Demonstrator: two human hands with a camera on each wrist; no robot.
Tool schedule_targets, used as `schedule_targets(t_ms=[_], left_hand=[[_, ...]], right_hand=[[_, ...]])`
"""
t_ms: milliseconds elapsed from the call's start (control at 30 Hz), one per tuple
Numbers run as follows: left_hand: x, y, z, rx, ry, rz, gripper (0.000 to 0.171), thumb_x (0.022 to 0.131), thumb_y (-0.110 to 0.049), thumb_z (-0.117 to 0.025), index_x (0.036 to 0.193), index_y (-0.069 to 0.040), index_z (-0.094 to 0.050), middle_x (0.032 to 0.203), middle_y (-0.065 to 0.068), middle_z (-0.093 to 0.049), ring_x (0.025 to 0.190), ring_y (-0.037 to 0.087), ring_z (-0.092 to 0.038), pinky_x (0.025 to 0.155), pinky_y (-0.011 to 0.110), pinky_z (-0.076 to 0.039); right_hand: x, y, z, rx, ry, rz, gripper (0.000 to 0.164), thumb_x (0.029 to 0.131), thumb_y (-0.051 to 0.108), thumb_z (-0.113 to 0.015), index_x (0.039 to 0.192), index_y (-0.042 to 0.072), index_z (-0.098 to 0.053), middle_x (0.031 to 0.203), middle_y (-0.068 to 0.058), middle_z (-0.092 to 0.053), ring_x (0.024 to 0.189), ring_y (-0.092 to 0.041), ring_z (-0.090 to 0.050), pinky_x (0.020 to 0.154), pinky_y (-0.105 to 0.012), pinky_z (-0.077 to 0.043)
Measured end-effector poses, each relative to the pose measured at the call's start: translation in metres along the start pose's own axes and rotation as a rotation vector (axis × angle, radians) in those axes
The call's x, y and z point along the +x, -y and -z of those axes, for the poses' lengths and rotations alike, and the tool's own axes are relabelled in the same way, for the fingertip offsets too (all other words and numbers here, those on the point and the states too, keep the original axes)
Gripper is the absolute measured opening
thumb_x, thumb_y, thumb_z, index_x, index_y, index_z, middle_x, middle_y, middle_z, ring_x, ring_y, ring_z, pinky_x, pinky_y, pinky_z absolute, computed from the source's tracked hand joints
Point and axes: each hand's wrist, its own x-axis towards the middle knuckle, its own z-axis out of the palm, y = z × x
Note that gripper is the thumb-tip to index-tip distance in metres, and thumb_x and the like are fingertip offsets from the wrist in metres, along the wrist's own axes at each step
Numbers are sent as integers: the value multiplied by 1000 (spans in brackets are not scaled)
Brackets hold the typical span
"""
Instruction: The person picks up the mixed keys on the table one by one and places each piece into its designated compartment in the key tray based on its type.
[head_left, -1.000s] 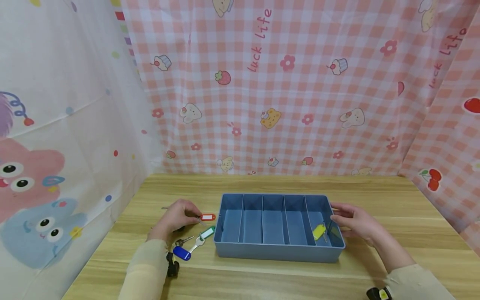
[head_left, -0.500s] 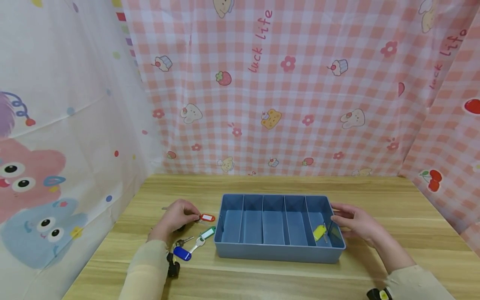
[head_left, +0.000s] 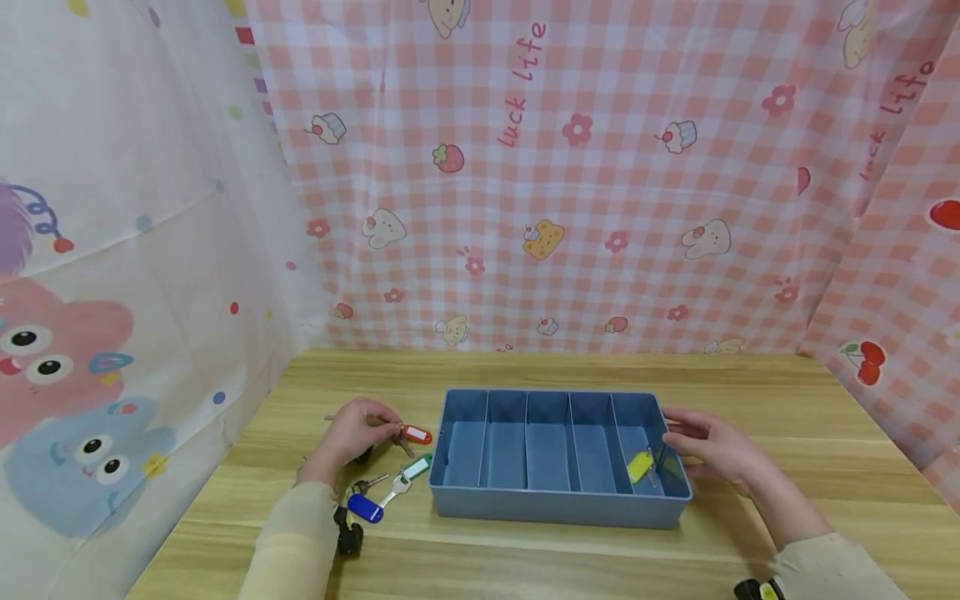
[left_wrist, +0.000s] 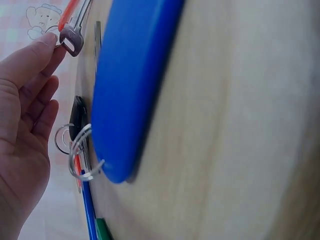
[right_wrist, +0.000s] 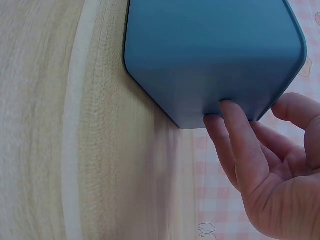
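In the head view my left hand (head_left: pixel 362 432) pinches the ring of a key (head_left: pixel 405 447) with a red tag (head_left: pixel 417 434), at the left of a blue divided box (head_left: pixel 555 507). The left wrist view has thumb and forefinger on the ring by the key's head (left_wrist: pixel 73 41). Close below lie a key with a green tag (head_left: pixel 416 468) and a blue tag (head_left: pixel 365 508). My right hand (head_left: pixel 708 443) grips the box's right wall, thumb at the rim and fingers against the outside. A yellow-tagged key (head_left: pixel 640 467) lies in the rightmost compartment.
More keys lie near the left wrist, partly hidden by the hand and sleeve; one small key (head_left: pixel 370 483) shows beside the blue tag. The box stands on a wooden table (head_left: pixel 555 554). Behind it hangs a pink checked cloth (head_left: pixel 570 292), with a white printed one (head_left: pixel 225 208) at left.
The red-tagged key has come up slightly from the table in my left fingers, and its blade now hangs below the tag. My right hand and the box stay in place.
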Motion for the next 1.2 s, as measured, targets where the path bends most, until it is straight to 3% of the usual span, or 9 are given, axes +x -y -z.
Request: schedule_targets(t_ms=[233,867,1200], left_hand=[[4,-2,0,52,-36,-43,6,87,-9,-76,84,-13,-78,91,-1,-70,99,26,-61,95,52,-44],[6,-15,2,-52,-106,12,4,90,-12,-74,88,-11,-78,99,6,-68,102,30,-59,96,55,-43],[4,-22,0,-41,-140,-19,6,90,-13,-74,87,-8,-76,95,5,-69,102,31,-58,97,57,-42]], right_hand=[[0,-1,0,-6,-1,0,69,98,20,-64,148,-13,-29,138,-38,-44,114,-34,-58,83,-51,-55],[-1,-1,0,-15,-16,-11,68,99,20,-63,148,-12,-29,139,-38,-44,116,-35,-57,83,-50,-55],[-1,-4,-1,4,-26,5,66,100,19,-61,148,-13,-29,138,-37,-43,114,-30,-58,85,-48,-55]])
